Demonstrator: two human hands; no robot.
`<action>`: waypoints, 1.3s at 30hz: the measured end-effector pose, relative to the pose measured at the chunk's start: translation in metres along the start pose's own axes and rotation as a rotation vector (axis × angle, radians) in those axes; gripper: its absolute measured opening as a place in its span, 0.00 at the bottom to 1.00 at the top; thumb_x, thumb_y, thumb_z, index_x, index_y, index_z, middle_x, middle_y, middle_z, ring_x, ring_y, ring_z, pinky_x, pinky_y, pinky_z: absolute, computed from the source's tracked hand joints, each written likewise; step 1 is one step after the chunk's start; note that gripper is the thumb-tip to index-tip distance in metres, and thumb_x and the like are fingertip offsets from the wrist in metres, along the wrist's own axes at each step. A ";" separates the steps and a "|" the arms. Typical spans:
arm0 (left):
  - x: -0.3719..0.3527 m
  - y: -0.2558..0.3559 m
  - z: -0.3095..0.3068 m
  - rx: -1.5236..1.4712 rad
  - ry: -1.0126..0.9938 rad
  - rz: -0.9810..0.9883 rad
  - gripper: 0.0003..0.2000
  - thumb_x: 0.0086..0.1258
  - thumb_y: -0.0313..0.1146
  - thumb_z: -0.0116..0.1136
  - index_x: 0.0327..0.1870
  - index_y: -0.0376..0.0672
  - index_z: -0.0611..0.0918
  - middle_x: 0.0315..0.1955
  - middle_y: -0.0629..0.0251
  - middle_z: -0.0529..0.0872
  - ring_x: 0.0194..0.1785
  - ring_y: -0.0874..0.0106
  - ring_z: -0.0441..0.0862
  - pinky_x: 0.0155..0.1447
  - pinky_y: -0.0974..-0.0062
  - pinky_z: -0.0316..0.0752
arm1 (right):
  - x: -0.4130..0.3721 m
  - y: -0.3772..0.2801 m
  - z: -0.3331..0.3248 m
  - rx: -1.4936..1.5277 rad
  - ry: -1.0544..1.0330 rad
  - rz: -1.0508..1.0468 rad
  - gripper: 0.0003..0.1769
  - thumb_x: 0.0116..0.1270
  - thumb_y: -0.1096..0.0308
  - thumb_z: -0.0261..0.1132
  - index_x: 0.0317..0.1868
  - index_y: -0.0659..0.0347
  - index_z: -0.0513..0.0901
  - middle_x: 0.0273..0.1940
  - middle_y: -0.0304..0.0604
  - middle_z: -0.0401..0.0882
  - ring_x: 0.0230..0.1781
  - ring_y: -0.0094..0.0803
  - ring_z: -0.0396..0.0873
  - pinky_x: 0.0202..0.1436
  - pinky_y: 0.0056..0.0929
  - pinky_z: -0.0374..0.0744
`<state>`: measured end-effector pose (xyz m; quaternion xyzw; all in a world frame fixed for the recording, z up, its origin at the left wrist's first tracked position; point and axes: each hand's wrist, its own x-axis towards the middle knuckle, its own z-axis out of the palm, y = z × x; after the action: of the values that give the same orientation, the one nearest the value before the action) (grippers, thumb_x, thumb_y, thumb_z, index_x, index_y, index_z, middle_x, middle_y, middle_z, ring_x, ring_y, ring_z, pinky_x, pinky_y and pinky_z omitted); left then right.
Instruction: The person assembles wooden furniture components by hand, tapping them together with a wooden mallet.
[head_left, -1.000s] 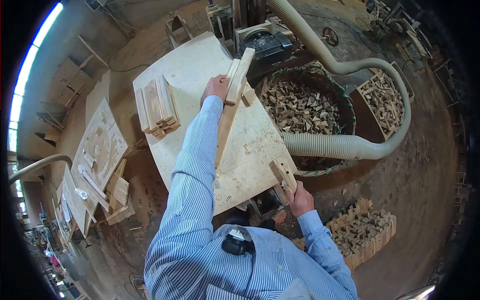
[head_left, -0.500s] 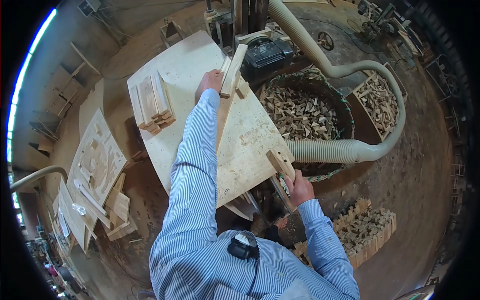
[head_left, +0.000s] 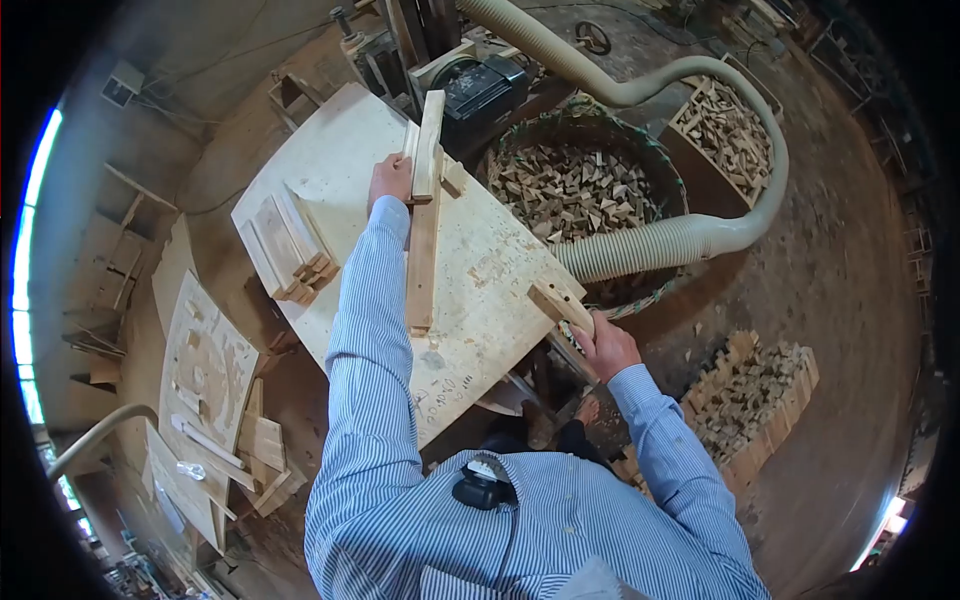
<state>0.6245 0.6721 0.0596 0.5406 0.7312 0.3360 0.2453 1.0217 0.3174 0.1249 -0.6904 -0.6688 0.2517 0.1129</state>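
My left hand (head_left: pixel 391 178) grasps a narrow, pale wooden strip (head_left: pixel 410 138), likely light, stiff, best held by its sides, at the plywood counter (head_left: pixel 480 330)'s right edge; my right hand (head_left: pixel 610 352) clasps a tan wooden bar (head_left: pixel 559 306).

tabletop (head_left: pixel 320 150): scuffed matt wood | handle (head_left: pixel 561 306): bare wood | hose (head_left: pixel 620 250): ribbed plastic | shirt (head_left: pixel 400 530): cloth

flr (head_left: pixel 840 310) brn, patchy | wall (head_left: pixel 210 50) gry, upper L | window strip (head_left: pixel 27 290) v. brt, far L
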 end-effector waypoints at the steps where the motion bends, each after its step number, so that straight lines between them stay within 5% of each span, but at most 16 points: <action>1: -0.003 -0.006 0.004 0.007 0.004 0.004 0.21 0.77 0.45 0.61 0.64 0.46 0.87 0.57 0.48 0.89 0.59 0.50 0.88 0.64 0.58 0.81 | -0.005 0.005 -0.001 0.001 -0.002 0.004 0.25 0.80 0.44 0.60 0.50 0.61 0.76 0.40 0.62 0.88 0.40 0.63 0.86 0.44 0.59 0.82; 3: -0.013 -0.012 0.014 -0.071 0.027 0.095 0.20 0.71 0.34 0.66 0.64 0.43 0.88 0.45 0.52 0.94 0.49 0.61 0.91 0.56 0.66 0.83 | -0.011 0.016 -0.002 -0.009 -0.021 0.011 0.25 0.80 0.44 0.61 0.50 0.62 0.75 0.41 0.62 0.88 0.43 0.63 0.86 0.47 0.59 0.82; 6: -0.066 0.018 0.006 -0.134 0.136 0.144 0.24 0.68 0.29 0.68 0.68 0.42 0.85 0.47 0.52 0.92 0.50 0.63 0.90 0.57 0.66 0.83 | -0.027 0.023 -0.010 -0.012 -0.050 0.058 0.25 0.79 0.44 0.61 0.51 0.62 0.75 0.42 0.62 0.88 0.43 0.63 0.86 0.47 0.59 0.82; 8: -0.086 0.035 0.003 -0.142 0.113 0.078 0.25 0.68 0.29 0.68 0.69 0.42 0.84 0.49 0.52 0.89 0.52 0.60 0.88 0.61 0.65 0.82 | -0.037 0.032 -0.012 -0.009 -0.051 0.052 0.25 0.80 0.44 0.61 0.51 0.62 0.75 0.42 0.62 0.88 0.44 0.63 0.86 0.47 0.59 0.82; 10: -0.095 0.037 0.008 0.012 0.363 0.230 0.24 0.69 0.28 0.67 0.67 0.41 0.84 0.50 0.51 0.88 0.55 0.55 0.85 0.64 0.61 0.79 | -0.046 0.038 -0.017 -0.011 -0.062 0.046 0.25 0.80 0.44 0.60 0.51 0.61 0.75 0.43 0.62 0.88 0.44 0.63 0.86 0.48 0.59 0.82; 12: -0.107 0.040 0.005 0.038 0.412 0.271 0.23 0.69 0.27 0.67 0.66 0.41 0.84 0.50 0.50 0.86 0.57 0.51 0.83 0.66 0.58 0.77 | -0.055 0.043 -0.020 -0.016 -0.079 0.061 0.24 0.80 0.44 0.59 0.51 0.60 0.74 0.43 0.61 0.88 0.44 0.63 0.86 0.48 0.58 0.83; 14: -0.120 0.044 -0.001 0.140 0.182 0.395 0.20 0.72 0.31 0.62 0.65 0.40 0.84 0.55 0.49 0.83 0.62 0.49 0.80 0.69 0.56 0.75 | -0.063 0.050 -0.023 -0.004 -0.094 0.064 0.24 0.80 0.44 0.59 0.52 0.60 0.74 0.43 0.61 0.88 0.45 0.62 0.86 0.48 0.58 0.83; 19: -0.164 0.034 -0.002 0.191 0.204 0.067 0.22 0.77 0.45 0.62 0.64 0.40 0.85 0.58 0.46 0.83 0.62 0.47 0.81 0.69 0.54 0.75 | -0.082 0.069 -0.025 -0.010 -0.117 0.084 0.24 0.81 0.43 0.59 0.52 0.59 0.75 0.44 0.60 0.89 0.45 0.61 0.87 0.48 0.57 0.83; 22: -0.186 0.034 0.010 0.185 0.081 0.063 0.22 0.77 0.47 0.62 0.64 0.41 0.85 0.58 0.46 0.82 0.60 0.46 0.83 0.68 0.53 0.77 | -0.092 0.080 -0.027 -0.005 -0.123 0.073 0.25 0.81 0.43 0.59 0.53 0.59 0.75 0.44 0.60 0.89 0.44 0.61 0.87 0.48 0.57 0.84; 27: -0.183 0.049 0.035 0.179 0.117 0.041 0.21 0.72 0.40 0.70 0.63 0.43 0.86 0.53 0.50 0.84 0.58 0.52 0.85 0.64 0.57 0.80 | -0.101 0.091 -0.028 -0.016 -0.114 0.058 0.25 0.81 0.43 0.59 0.58 0.59 0.76 0.44 0.60 0.89 0.44 0.60 0.88 0.48 0.56 0.85; 39: -0.164 0.056 0.035 0.109 0.106 -0.011 0.20 0.71 0.45 0.71 0.61 0.48 0.88 0.49 0.55 0.85 0.54 0.57 0.85 0.63 0.61 0.79 | -0.097 0.098 -0.021 -0.050 -0.132 0.034 0.25 0.80 0.46 0.60 0.60 0.60 0.73 0.44 0.64 0.88 0.43 0.63 0.88 0.46 0.58 0.85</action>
<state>0.7331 0.5340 0.0782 0.5307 0.7634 0.3221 0.1784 1.1189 0.2185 0.1131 -0.6863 -0.6689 0.2816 0.0470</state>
